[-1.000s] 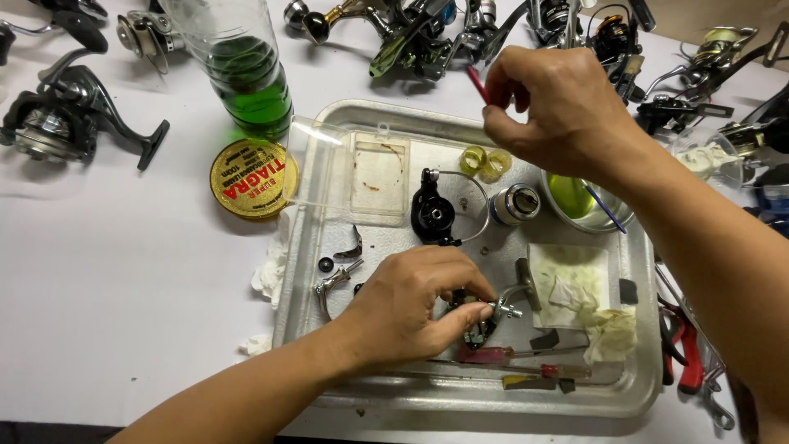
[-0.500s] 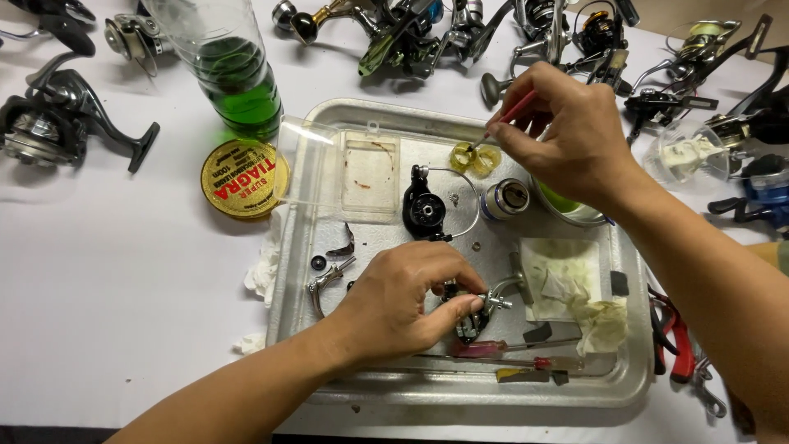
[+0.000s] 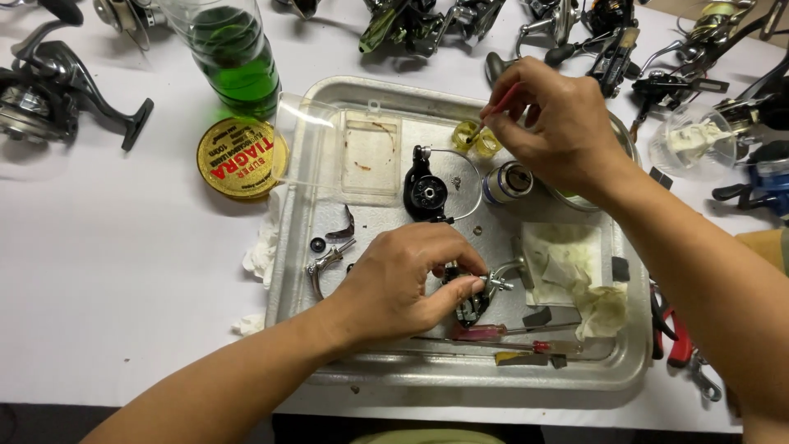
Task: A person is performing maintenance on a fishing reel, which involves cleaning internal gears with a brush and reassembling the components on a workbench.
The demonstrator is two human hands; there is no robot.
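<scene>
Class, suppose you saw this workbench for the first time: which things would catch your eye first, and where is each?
The metal tray in the middle draws the eye, with the left hand gripping a small reel part near its front. Above it, the right hand dips a thin red-handled brush toward a small yellow cup. At the tray's upper left stand a bottle of green liquid and a round gold tin.
</scene>
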